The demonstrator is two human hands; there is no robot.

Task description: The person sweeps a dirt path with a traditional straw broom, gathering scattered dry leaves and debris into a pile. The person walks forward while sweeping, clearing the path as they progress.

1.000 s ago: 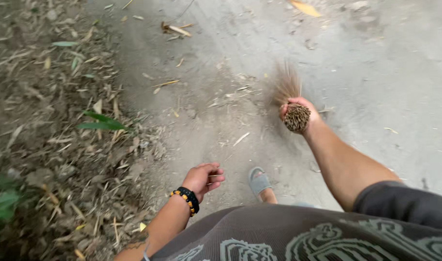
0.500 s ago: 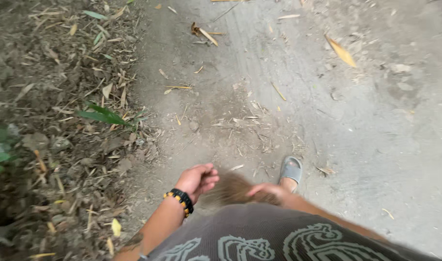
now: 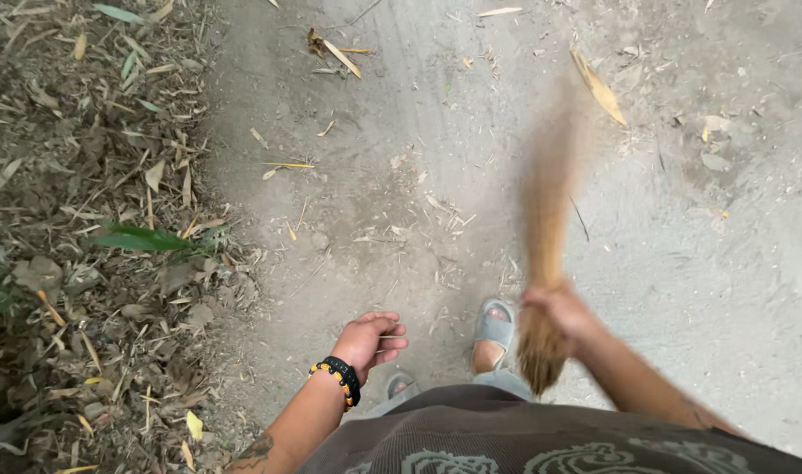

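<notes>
Dirt path (image 3: 401, 132) mostly swept, stray leaves (image 3: 598, 88) left | right hand (image 3: 563, 316) clenched on blurred broom (image 3: 546, 219) | left hand (image 3: 370, 338) loosely curled, empty

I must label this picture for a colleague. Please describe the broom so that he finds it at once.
Start at the grey dirt path, then go to its right half. The right hand grips a short straw broom there, bristles pointing away from the person. Unlike the sharp dry leaves nearby, it is a tan, motion-blurred streak.
</notes>
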